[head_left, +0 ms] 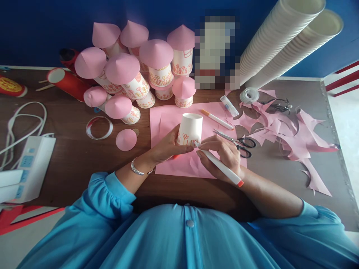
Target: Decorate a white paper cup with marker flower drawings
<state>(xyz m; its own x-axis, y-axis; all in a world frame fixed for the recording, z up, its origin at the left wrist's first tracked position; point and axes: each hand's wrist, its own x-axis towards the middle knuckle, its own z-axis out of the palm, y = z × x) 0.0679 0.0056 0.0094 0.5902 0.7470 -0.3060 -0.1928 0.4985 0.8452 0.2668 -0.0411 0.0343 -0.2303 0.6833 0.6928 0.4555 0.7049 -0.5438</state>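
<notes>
A white paper cup (192, 125) with red-orange flower drawings near its lower edge is in my left hand (171, 145), gripped from the side. My right hand (221, 155) is closed around a white marker pen (221, 167) with an orange-red end; its tip meets the cup's drawn band. Beneath the hands lies pink paper (165, 119). An orange-capped marker (217, 119) rests on this paper behind the right hand. Beside that hand lie black-handled scissors (245, 144), partly hidden by it.
Decorated cups with pink paper cones (157, 54) stand at the back. Two tall cup stacks (269, 48) lean back right, near pink scraps (280, 130), a glue stick (229, 106) and clear tape (249, 95). A tape roll (87, 129), pink disc (126, 140) and power strip (35, 164) are left.
</notes>
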